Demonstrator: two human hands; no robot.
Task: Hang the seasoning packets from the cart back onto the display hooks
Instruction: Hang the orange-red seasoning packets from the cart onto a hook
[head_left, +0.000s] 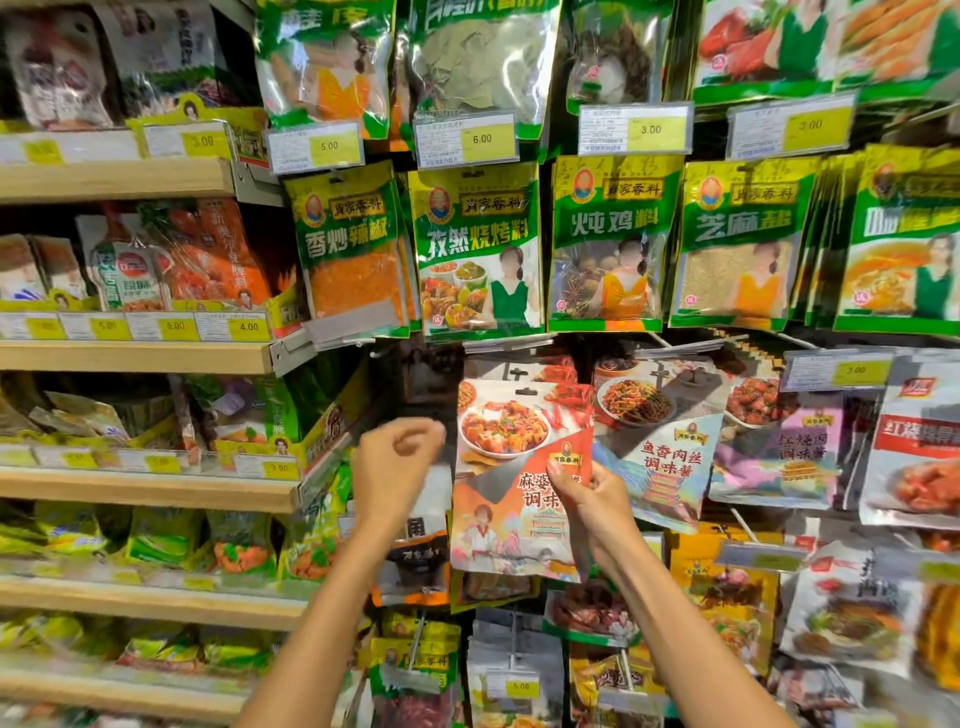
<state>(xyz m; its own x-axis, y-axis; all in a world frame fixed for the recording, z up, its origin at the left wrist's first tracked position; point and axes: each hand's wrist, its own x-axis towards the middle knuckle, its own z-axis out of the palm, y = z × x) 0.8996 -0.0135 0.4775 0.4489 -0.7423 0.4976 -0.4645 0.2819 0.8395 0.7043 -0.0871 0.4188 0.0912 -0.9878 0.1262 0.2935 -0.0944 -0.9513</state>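
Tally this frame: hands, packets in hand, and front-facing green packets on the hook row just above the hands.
Hands (left hand, right hand): 2
Held orange packet: 1
Hanging green front packets: 5
Total: 8

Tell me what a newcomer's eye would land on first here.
First comes the red-orange seasoning packet, held up at centre and pinched at its right edge by the right hand. The left hand hovers just left of it with fingers curled, too blurred to show any grip. Above runs a row of bright green packets under yellow price tags.
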